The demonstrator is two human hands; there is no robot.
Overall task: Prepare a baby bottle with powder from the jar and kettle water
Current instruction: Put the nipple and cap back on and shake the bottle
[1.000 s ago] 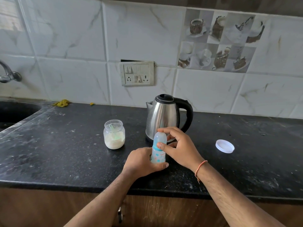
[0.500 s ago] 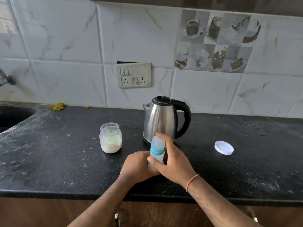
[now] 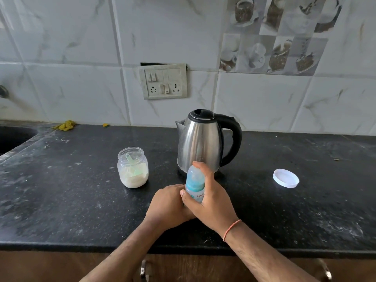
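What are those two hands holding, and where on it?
The baby bottle: the left hand wraps its lower body, the right hand grips its upper part, fingers over the clear cap.

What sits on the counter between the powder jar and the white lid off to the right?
In the head view, the kettle stands between the jar and white lid, with the baby bottle in front, held by both hands.

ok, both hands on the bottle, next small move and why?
Probably twist the bottle's cap off: the left hand steadies the capped bottle low, the right hand wraps its top, and the open jar of powder waits beside it.
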